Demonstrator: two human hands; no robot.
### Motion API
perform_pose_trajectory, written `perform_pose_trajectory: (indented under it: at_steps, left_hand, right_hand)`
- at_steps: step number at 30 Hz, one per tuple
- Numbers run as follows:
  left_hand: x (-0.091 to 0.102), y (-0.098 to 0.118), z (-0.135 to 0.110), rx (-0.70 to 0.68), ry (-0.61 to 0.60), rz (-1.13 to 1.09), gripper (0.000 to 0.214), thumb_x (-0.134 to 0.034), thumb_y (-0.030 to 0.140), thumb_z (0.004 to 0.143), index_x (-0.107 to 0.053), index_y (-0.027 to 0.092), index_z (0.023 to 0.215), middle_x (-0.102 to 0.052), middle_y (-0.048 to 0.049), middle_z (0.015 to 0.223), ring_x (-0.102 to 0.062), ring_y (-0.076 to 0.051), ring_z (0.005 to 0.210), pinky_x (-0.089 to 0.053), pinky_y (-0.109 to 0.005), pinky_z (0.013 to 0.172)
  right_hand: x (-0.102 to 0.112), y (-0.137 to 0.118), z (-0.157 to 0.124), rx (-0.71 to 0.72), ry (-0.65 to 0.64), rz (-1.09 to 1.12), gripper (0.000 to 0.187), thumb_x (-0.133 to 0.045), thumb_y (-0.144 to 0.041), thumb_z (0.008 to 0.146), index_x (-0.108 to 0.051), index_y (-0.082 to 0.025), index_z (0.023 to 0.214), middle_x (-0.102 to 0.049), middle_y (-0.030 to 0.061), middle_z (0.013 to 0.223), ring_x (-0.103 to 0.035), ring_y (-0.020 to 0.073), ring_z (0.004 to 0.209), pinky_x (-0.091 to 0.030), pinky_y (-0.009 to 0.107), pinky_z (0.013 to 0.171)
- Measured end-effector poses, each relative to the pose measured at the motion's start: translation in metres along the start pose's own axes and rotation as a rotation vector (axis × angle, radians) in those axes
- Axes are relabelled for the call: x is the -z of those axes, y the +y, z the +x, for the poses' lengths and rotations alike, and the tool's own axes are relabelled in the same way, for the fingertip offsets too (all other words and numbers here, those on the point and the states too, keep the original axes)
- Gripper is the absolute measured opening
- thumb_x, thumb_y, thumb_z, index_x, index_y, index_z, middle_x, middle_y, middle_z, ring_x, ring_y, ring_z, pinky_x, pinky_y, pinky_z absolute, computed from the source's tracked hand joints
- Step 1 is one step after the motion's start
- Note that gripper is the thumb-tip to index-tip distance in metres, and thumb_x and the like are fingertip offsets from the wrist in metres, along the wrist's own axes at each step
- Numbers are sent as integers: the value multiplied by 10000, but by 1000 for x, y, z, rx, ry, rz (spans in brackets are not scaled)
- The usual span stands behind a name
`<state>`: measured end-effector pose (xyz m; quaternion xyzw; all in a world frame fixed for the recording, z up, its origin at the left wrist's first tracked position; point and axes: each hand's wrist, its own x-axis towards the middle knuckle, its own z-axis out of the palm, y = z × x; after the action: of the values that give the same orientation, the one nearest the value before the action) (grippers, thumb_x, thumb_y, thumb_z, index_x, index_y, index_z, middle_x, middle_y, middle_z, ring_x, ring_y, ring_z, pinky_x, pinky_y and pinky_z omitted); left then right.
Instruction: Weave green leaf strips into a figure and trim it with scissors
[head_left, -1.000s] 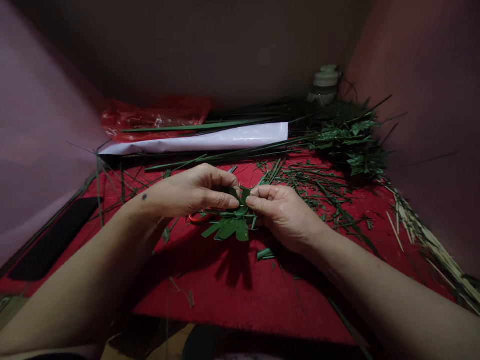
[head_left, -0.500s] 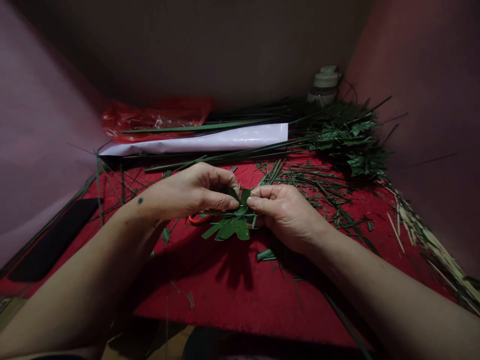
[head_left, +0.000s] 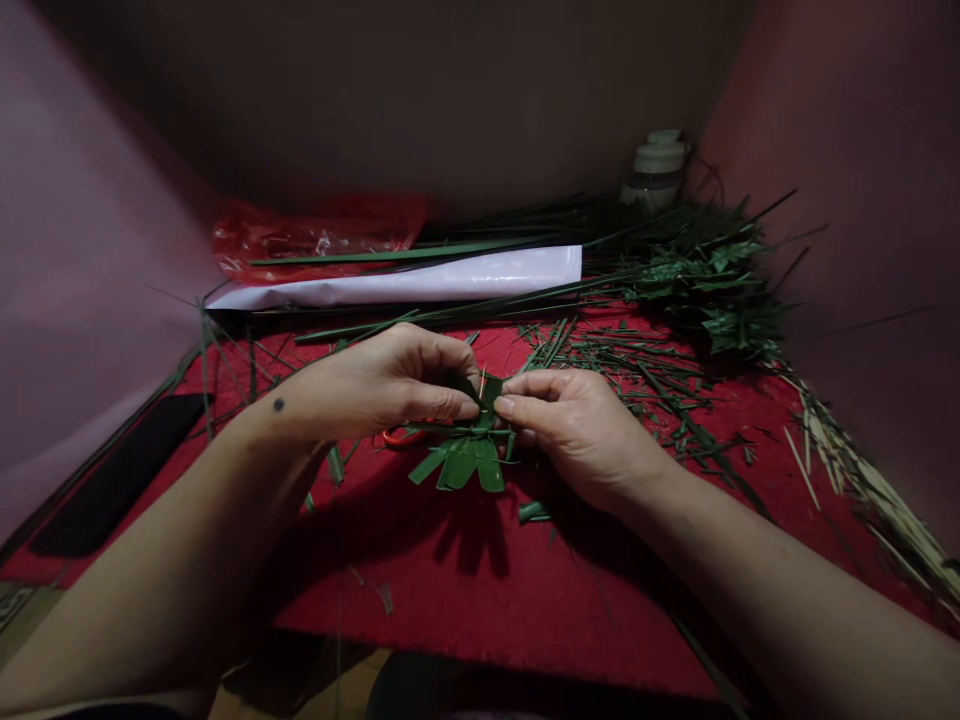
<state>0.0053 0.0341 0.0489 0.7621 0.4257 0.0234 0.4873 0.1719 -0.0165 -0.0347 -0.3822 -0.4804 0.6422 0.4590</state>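
Observation:
A small piece of woven green leaf strips (head_left: 461, 462) is held in the air over the red cloth, its flat cut ends fanned out toward me. My left hand (head_left: 409, 385) pinches its upper left part between thumb and fingers. From the other side my right hand (head_left: 570, 420) grips a strip at the upper right, thumb on top. Both sets of fingertips are close together, and the strip ends between them are partly hidden. Scissors with an orange-red handle (head_left: 397, 438) lie behind the weaving, mostly covered by my left hand.
Cut green bits (head_left: 615, 360) litter the red cloth (head_left: 450, 620). Along the back lie a white folded sheet (head_left: 487, 275), a red plastic bag (head_left: 300, 240) and long leaf strips. Finished-looking leafy pieces (head_left: 720, 270) and a bottle (head_left: 656, 170) stand back right; a black flat object (head_left: 120, 480) lies left.
The leaf weaving has tilted slightly, its fanned ends now hanging a little lower. Both hands keep their pinch on it. The view has shifted slightly.

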Motion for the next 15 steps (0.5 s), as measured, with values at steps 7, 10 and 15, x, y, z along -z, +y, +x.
perform_pose_trajectory:
  at_steps: [7, 10, 15]
  left_hand:
    - [-1, -2, 2, 3, -26, -21, 98, -586, 209, 737, -584, 124, 785, -518, 26, 664, -438, -61, 583, -358, -164, 513]
    - [0, -3, 1, -4, -26, -36, 101, -593, 212, 733, -584, 124, 781, -523, 26, 666, -442, -60, 583, -359, -163, 515]
    - [1, -3, 1, 0, -12, -48, 99, -600, 210, 725, -584, 123, 771, -530, 24, 664, -444, -59, 579, -359, -160, 508]
  right_hand:
    - [-1, -2, 0, -3, -4, 4, 135, -567, -229, 724, -567, -131, 632, -442, -44, 548, -346, 51, 477, -205, 208, 457]
    - [-3, -2, 0, -25, -5, 46, 118, -574, -224, 716, -577, -129, 647, -466, -40, 552, -360, 52, 472, -216, 205, 453]
    - [-3, -3, -1, -22, 19, 59, 93, -588, -217, 695, -606, -130, 666, -507, -30, 565, -393, 58, 471, -242, 202, 451]
